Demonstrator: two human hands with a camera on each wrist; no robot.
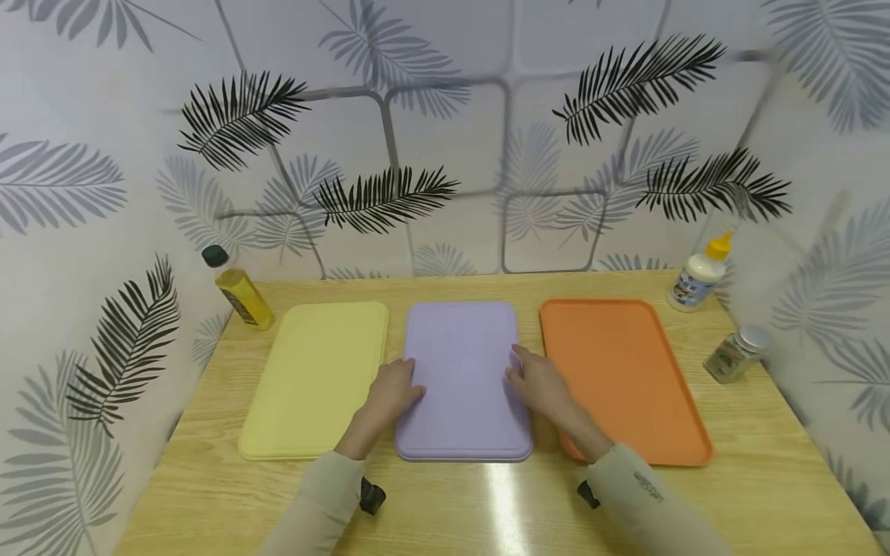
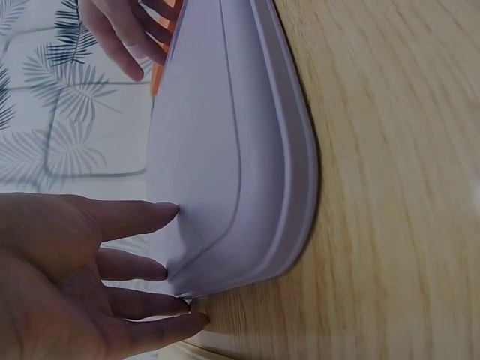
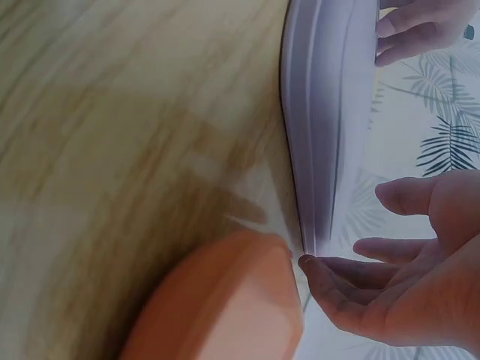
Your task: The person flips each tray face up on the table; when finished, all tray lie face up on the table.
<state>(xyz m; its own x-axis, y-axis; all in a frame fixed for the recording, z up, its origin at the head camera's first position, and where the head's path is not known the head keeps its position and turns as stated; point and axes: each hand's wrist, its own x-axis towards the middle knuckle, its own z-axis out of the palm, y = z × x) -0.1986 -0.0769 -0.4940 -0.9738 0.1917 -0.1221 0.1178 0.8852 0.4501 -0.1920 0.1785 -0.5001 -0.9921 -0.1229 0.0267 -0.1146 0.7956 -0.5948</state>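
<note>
A rectangular lilac tray (image 1: pixel 462 401) lies flat in the middle of the wooden table, its long sides pointing away from me. My left hand (image 1: pixel 394 388) is at its left edge; in the left wrist view the fingers stretch out loosely, with the thumb tip at the tray's surface and the lower fingertips beside the rim. At the opposite edge, my right hand (image 1: pixel 542 384) has its fingers extended and spread. The right wrist view shows a fingertip right at the lilac rim and the thumb raised apart from it. Neither hand grips anything.
On the left lies a yellow tray (image 1: pixel 320 378), and on the right an orange tray (image 1: pixel 619 378) under my right forearm. A bottle of yellow liquid (image 1: pixel 246 300) stands back left. A white glue bottle (image 1: pixel 695 282) and a small lidded jar (image 1: pixel 733 357) stand along the right side.
</note>
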